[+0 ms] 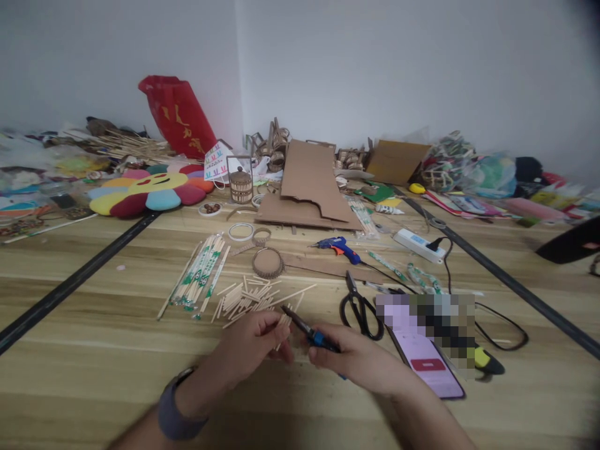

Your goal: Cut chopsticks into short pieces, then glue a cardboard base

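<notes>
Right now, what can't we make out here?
All in the head view:
Pliers: much of the handles, behind the right hand.
Held sticks: exact count, bunched and partly behind the left hand.
Phone: part of the screen, pixelated over.
Black object: full shape, cut off by the right edge.

Pale, plain walls (384, 69) meet at a vertical corner (240, 75) at 11 o'clock. Black strips (75, 280) cross the wood-grain tabletop (117, 356) at 8 and 4 o'clock. Lighting: subdued.
</notes>
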Tool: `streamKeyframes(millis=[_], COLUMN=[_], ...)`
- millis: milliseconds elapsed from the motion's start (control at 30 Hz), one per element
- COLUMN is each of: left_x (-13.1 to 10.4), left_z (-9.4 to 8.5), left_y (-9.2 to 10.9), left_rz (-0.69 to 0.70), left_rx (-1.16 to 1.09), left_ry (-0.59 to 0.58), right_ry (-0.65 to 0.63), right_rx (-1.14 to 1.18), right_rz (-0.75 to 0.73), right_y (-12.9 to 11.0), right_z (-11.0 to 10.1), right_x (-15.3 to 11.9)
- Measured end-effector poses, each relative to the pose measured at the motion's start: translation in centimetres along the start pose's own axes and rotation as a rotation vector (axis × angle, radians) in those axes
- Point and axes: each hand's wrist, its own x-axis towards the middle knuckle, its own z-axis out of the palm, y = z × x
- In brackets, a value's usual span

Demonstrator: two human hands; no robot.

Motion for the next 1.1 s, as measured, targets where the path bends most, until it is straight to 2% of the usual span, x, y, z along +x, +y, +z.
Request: streamKeyframes(millis=[133,500,767,1100], left_x=[0.0,0.1,0.2,0.1], left_z=[0.4,0.9,0.9,1.0], left_y=[0.0,-0.3,-0.2,-0.3], left_rz=[0.024,0.020,0.026,0.038], left_rx=[0.018,0.020,-0.024,0.085], left_ry=[-0.025,-0.050,-0.069,-0.053], right_ry=[-0.043,-0.006,0.017,0.153], right_rx=[0.030,0.052,-0.052,-0.200], right_rz=[0.013,0.006,-0.009,-0.054], right_y=[-0.4,-0.4,-0.4,-0.9], right_z=[0.3,0.8,1.1,2.2], right_x=[0.2,0.4,0.4,0.4])
